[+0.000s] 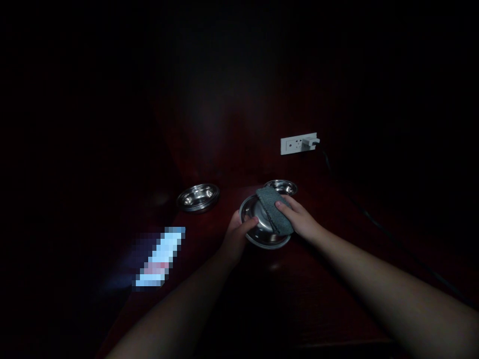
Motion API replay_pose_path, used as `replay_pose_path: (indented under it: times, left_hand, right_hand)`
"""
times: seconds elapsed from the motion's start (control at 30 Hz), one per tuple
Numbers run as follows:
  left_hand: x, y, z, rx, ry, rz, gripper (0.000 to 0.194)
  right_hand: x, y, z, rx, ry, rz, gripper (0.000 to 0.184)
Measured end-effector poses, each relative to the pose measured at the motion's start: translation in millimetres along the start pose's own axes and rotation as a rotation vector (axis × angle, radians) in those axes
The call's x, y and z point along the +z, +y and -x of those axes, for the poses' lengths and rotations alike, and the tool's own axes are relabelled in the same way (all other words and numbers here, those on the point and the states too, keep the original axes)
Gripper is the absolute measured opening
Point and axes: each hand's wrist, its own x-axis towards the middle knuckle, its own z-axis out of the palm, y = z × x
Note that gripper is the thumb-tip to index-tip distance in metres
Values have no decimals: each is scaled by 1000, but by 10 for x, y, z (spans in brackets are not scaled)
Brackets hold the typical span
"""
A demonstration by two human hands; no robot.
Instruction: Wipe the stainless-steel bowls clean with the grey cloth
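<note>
A shiny metal bowl (262,237) is tilted toward me above the dark red table. My left hand (237,232) grips its left side, the thumb over the rim and the other fingers mostly hidden beneath. In my right hand (299,217) is a folded grey-green cloth (275,209), pinched with the thumb on top. The cloth lies across the bowl's right part and covers some of its inside. Right behind it, another metal bowl (282,187) stands on the table, partly hidden by the cloth. Farther left sits a stack of metal bowls (198,197).
A lit, blurred-out screen (160,259) lies at the table's left edge. On the back wall is a white socket panel (294,144) with a plug (310,143) in it. A dark cable (374,222) runs down the right side. The surroundings are very dark.
</note>
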Motion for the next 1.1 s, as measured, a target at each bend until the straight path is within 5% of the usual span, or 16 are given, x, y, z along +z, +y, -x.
replay_pose_path:
  times: [0.5, 1.1]
  left_hand:
    - [-15, -12, -19, 77, 45, -57, 58]
    - [-62, -5, -13, 67, 19, -157, 48]
  right_hand:
    - [-28, -97, 49, -71, -96, -28, 60]
    - [-27, -67, 48, -87, -103, 58, 61]
